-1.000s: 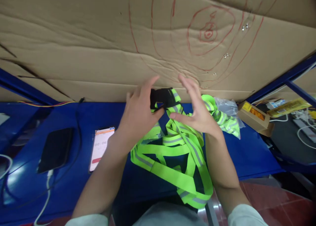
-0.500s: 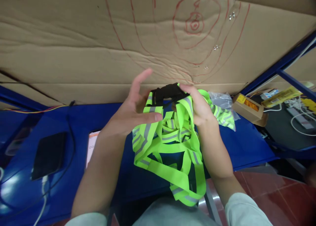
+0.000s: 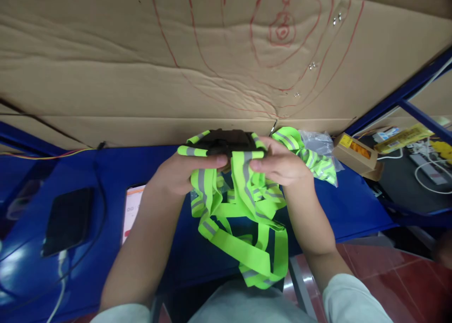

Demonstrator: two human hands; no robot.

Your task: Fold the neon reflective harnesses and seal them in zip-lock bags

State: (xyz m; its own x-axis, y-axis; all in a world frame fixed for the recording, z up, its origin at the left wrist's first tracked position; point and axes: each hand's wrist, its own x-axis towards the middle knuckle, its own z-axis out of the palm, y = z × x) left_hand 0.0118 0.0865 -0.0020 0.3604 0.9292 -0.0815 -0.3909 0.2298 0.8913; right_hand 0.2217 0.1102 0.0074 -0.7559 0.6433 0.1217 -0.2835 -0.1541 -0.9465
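Note:
A neon-green reflective harness point(image 3: 243, 186) with grey stripes hangs from both hands over the table's front edge. Its black band point(image 3: 231, 140) is stretched across the top between the hands. My left hand point(image 3: 183, 170) grips the left end, thumb lying over the front of the straps. On the right side, my right hand point(image 3: 282, 164) pinches the straps just below the black part, thumb in front. The fingers behind the band are hidden. More green straps lie behind the held part, and I cannot tell whether they all belong to it.
On the blue table point(image 3: 219, 262) lie a black phone point(image 3: 67, 221) with a white cable and a lit phone point(image 3: 132, 210) partly behind my left arm. At right are bagged reflective straps point(image 3: 319, 165) and a cardboard box point(image 3: 353, 156). A cardboard wall point(image 3: 106, 87) stands behind.
My left hand has closed from a spread pose onto the harness. The black band has tilted and moved slightly left, and my right thumb has come down over the front straps.

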